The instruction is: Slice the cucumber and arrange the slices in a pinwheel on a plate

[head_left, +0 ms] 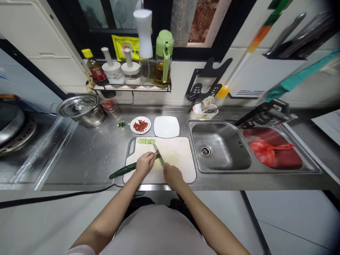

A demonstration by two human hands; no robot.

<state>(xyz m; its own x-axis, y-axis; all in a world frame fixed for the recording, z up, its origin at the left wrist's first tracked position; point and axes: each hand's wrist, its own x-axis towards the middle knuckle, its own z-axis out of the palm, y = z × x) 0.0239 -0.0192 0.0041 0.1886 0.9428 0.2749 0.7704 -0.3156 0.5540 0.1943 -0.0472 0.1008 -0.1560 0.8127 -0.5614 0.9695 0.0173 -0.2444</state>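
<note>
My left hand (146, 163) is closed over a long dark-green cucumber (123, 170), whose far end sticks out past the left side of the white cutting board (180, 159). In my right hand (173, 176) is the handle of a kitchen knife (162, 161). Its blade points away from me, right beside the cucumber's cut end and my left fingertips. Near the board's far left corner, several thin cucumber slices (146, 141) lie in an overlapping row. Part of the cucumber is hidden under my left hand.
Behind the board stand a plate of chopped red pieces (140, 125) and a white square plate (166, 126). Green scraps (122, 124) lie farther left, near a lidded steel pot (84, 110). A sink (221, 147) adjoins on the right; a red bag (262, 153) sits in its second basin.
</note>
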